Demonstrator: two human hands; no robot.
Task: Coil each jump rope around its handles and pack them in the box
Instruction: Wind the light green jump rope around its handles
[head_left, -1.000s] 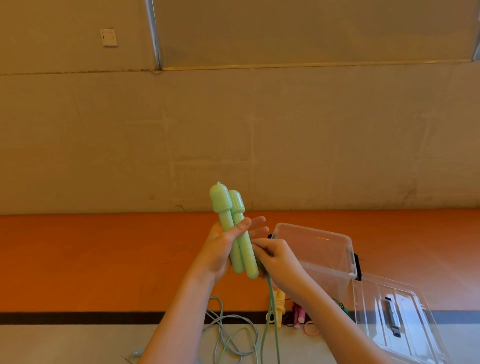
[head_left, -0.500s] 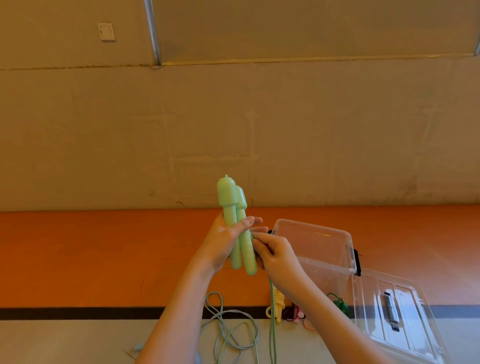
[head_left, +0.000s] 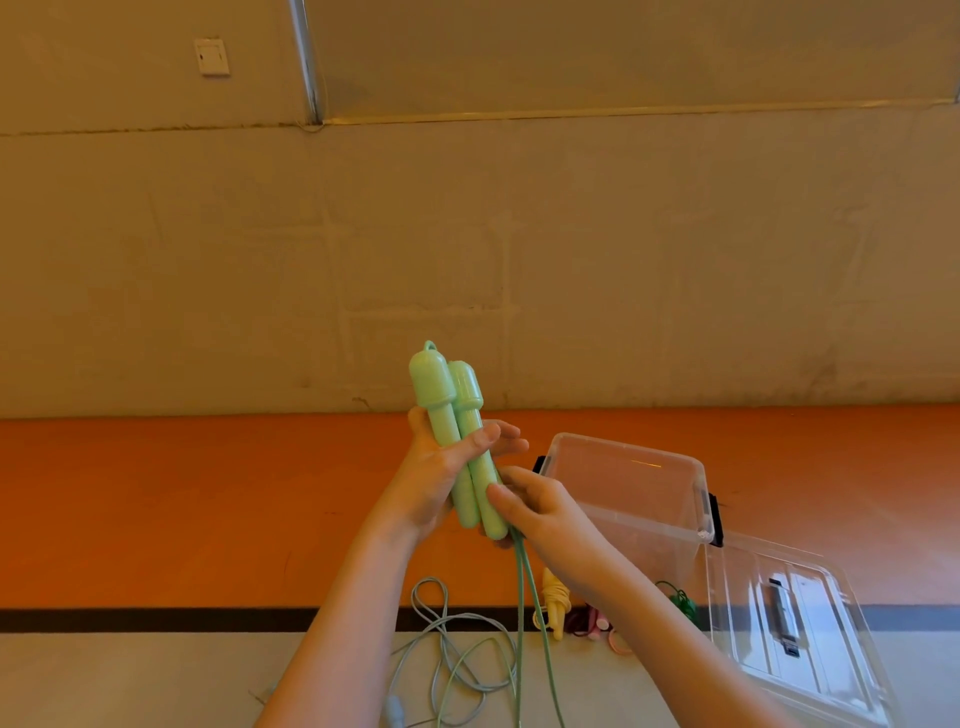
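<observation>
My left hand (head_left: 434, 478) grips two mint-green jump rope handles (head_left: 452, 415), held side by side and pointing up. My right hand (head_left: 540, 514) pinches the green rope (head_left: 524, 597) just below the handles' lower ends; the two strands hang down to the floor. A clear plastic box (head_left: 649, 499) stands open on the floor to the right of my hands, apart from them. Behind my right forearm lie a coiled yellow jump rope (head_left: 555, 597), a pink one (head_left: 597, 623) and a dark green one (head_left: 680, 603).
The box's clear lid (head_left: 789, 623) lies flat at the lower right. A pale grey-blue rope (head_left: 447, 644) lies in loose loops on the floor under my arms. The floor is orange with a black stripe, and a beige wall rises behind it.
My right hand has slid down from beside the handles' middle to their lower ends, still holding the rope. My left hand kept its grip and tilted the handles slightly.
</observation>
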